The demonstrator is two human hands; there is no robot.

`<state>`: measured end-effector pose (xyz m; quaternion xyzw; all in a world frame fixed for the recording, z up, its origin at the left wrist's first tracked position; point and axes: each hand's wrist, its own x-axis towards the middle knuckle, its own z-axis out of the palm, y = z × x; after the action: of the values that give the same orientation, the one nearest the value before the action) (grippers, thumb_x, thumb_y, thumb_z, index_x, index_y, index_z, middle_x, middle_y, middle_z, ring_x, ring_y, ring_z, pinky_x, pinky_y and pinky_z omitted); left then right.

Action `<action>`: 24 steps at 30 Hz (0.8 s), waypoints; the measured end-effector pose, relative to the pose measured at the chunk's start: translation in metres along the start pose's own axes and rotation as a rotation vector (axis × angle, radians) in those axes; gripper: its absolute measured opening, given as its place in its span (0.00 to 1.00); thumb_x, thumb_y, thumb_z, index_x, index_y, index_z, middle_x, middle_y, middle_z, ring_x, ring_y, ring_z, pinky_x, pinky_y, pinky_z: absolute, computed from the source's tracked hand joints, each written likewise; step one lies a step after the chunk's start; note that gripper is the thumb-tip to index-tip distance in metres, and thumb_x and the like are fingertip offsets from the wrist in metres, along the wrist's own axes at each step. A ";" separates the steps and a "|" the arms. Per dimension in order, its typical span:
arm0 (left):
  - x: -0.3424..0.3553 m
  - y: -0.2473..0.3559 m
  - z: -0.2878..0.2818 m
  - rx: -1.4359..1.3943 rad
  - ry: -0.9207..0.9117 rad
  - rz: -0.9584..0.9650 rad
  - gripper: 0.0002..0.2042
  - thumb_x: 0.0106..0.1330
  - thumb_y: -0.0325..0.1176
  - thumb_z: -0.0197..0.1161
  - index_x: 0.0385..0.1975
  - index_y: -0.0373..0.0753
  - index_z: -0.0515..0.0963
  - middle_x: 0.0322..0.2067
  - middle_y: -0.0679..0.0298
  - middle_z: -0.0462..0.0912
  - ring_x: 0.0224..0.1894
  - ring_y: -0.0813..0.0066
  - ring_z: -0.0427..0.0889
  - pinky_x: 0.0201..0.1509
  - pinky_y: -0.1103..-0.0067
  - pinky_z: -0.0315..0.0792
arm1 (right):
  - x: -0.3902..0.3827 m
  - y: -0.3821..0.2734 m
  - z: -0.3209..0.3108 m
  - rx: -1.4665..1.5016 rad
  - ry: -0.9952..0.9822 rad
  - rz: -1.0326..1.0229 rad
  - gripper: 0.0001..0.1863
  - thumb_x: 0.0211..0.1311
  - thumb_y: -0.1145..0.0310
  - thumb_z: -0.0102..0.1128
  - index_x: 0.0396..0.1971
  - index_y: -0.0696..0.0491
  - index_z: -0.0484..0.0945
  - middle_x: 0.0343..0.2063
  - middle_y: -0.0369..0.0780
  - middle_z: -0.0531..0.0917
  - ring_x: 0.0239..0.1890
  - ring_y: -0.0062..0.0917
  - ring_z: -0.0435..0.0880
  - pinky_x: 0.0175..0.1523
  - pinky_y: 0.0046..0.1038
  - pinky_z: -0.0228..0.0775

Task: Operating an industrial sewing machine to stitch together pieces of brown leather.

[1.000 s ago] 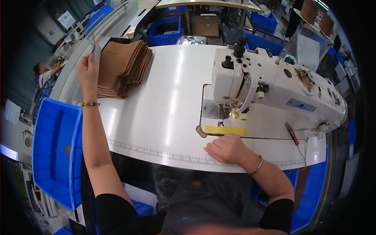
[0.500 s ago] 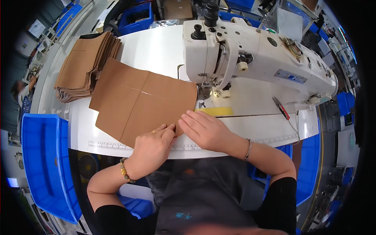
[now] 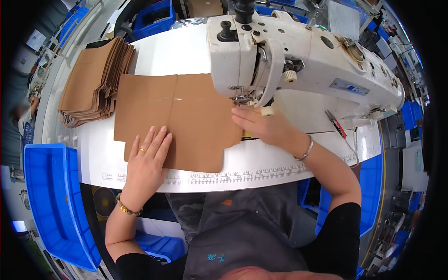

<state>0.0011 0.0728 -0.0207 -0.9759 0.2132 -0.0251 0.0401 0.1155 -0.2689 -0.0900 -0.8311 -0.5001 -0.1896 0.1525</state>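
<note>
While a brown notched panel [image 3: 193, 116] is laid left of the sewing machine [image 3: 317, 70], it is touched by the left hand [image 3: 146, 166], spread and unclenched. Its machine-side edge is touched by the right hand [image 3: 268, 127], whose grip cannot be determined. Farther left of the machine, a panel stack [image 3: 86, 77] is placed.

The brown panel [image 3: 186, 116] turned and hands [image 3: 147, 161] parted.

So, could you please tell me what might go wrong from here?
The right grip is very near the working end of the sewing machine, so it could get caught. The left grip rests flat on the brown panel without clasping it, so the panel might skew.
</note>
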 end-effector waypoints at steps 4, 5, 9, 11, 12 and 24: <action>0.016 0.005 0.013 -0.041 0.092 0.142 0.32 0.57 0.25 0.66 0.66 0.40 0.73 0.68 0.60 0.74 0.72 0.58 0.70 0.75 0.57 0.63 | -0.031 0.020 -0.036 -0.069 -0.205 0.166 0.19 0.61 0.75 0.57 0.53 0.50 0.81 0.57 0.36 0.85 0.61 0.31 0.82 0.59 0.32 0.79; 0.021 0.011 0.013 -0.045 0.106 0.188 0.26 0.62 0.27 0.61 0.64 0.40 0.76 0.67 0.60 0.76 0.71 0.58 0.72 0.73 0.59 0.66 | -0.042 0.028 -0.042 -0.071 -0.210 0.170 0.19 0.61 0.75 0.57 0.53 0.50 0.81 0.57 0.36 0.85 0.61 0.31 0.82 0.59 0.32 0.79; 0.044 0.041 0.016 -0.045 0.129 0.323 0.24 0.65 0.29 0.59 0.63 0.39 0.77 0.67 0.60 0.76 0.70 0.60 0.74 0.70 0.60 0.70 | -0.079 0.053 -0.068 -0.228 -0.150 0.203 0.19 0.60 0.75 0.57 0.51 0.51 0.83 0.58 0.36 0.84 0.61 0.31 0.82 0.61 0.34 0.78; 0.052 0.054 0.017 -0.015 0.171 0.403 0.24 0.65 0.30 0.59 0.63 0.39 0.78 0.66 0.60 0.77 0.69 0.59 0.75 0.68 0.60 0.72 | -0.083 0.054 -0.078 -0.268 -0.175 0.224 0.18 0.60 0.75 0.57 0.51 0.51 0.83 0.58 0.36 0.84 0.61 0.31 0.82 0.62 0.34 0.77; 0.055 0.059 0.018 0.000 0.193 0.443 0.24 0.65 0.31 0.59 0.62 0.39 0.78 0.66 0.60 0.77 0.68 0.59 0.76 0.67 0.60 0.73 | -0.083 0.052 -0.081 -0.305 -0.168 0.250 0.18 0.60 0.76 0.57 0.50 0.51 0.83 0.58 0.37 0.84 0.61 0.32 0.82 0.62 0.35 0.77; 0.091 0.072 0.011 0.075 0.129 0.458 0.27 0.63 0.33 0.61 0.63 0.31 0.76 0.65 0.51 0.77 0.65 0.54 0.79 0.66 0.63 0.75 | -0.028 -0.003 -0.096 -0.399 -0.242 0.350 0.15 0.56 0.72 0.62 0.44 0.55 0.83 0.46 0.41 0.86 0.50 0.33 0.86 0.49 0.35 0.80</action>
<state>0.0548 -0.0300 -0.0351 -0.8962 0.4301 -0.0855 0.0674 0.0849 -0.3318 -0.0181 -0.9348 -0.3168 -0.1543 -0.0443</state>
